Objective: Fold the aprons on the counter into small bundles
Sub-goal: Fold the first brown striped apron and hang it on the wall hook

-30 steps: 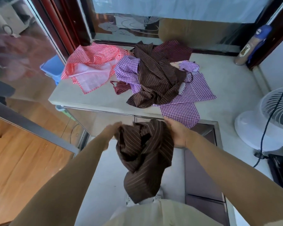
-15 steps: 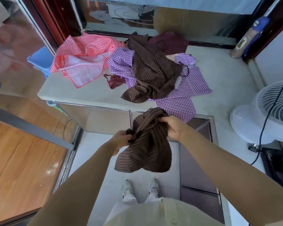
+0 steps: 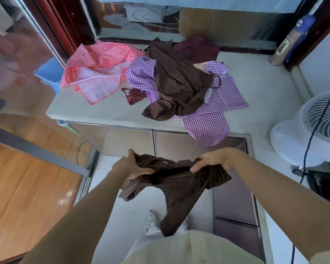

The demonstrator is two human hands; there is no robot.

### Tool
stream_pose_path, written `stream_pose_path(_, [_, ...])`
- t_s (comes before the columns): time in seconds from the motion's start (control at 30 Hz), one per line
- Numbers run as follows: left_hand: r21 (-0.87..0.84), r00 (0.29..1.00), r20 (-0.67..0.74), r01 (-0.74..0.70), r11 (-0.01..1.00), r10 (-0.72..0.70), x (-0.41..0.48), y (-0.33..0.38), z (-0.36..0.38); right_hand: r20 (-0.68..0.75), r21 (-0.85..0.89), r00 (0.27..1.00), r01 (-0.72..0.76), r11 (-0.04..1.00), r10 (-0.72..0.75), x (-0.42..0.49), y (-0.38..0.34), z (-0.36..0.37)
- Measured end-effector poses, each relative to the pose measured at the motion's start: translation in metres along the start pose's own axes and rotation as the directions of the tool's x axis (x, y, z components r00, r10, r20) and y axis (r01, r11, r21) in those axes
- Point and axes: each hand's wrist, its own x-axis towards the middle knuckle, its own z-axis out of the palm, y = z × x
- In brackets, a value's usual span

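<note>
1. Both hands have drawn apart since half a second ago in the head view. The brown striped apron point(image 3: 179, 183) was bunched between them and is now pulled out sideways into a loose band.
2. Head view, hands: the left hand point(image 3: 131, 166) grips one end of that apron, thumb on top and fingers curled beneath. The right hand point(image 3: 213, 161) clutches the other end, fingers bent over the cloth.
3. Head view, task cloth: the brown striped apron hangs in the air in front of the surface point(image 3: 107, 113), not touching it. A long tail droops down towards a white shoe point(image 3: 151, 221) on the floor.
4. Head view, surface: the other aprons lie unfolded in a heap.
   - A red checked apron point(image 3: 99, 61) is spread at the left.
   - A purple checked apron point(image 3: 208, 121) lies to the right, its lower end hanging over the front edge.
   - A second brown pinstriped apron point(image 3: 177, 86) lies crumpled on top of the purple one.
   - A maroon apron point(image 3: 198, 50) is at the back.
5. Head view, surroundings: a white fan point(image 3: 312, 126) stands at the right. A blue-capped bottle point(image 3: 290, 40) leans in the far right corner.
</note>
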Motion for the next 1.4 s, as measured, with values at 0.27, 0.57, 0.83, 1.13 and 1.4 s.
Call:
stream_pose_path(0.27, [0.378,0.885,-0.462,0.143,0.915,0.053,-0.004,0.005,0.012,-0.257,0.075,0.943,0.235,0.969,-0.209,0.011,0.007,0.011])
stream_pose_path(0.57, [-0.789,0.921,-0.259,-0.027,0.614,-0.292,0.006,-0.012,-0.006,-0.671,-0.384,0.634,0.147,0.912,-0.385,0.026,0.033,0.003])
stream_pose_path(0.83, [-0.981,0.975,0.084,0.117,0.155,-0.204,0.003,-0.022,-0.005,-0.905,-0.196,0.369,0.079,0.978,-0.211,0.035,0.06,-0.01])
stream_pose_path(1.13, [-0.948,0.96,0.197,0.238,0.209,-0.197,0.0,-0.011,0.013,-0.306,0.459,0.952,0.158,0.874,-0.011,0.027,0.052,0.009])
stream_pose_path(1.4, [-0.993,0.937,-0.108,-0.115,-0.004,-0.332,-0.002,-0.019,-0.001,-0.877,0.296,0.469,0.698,0.653,-0.104,0.037,0.048,-0.009])
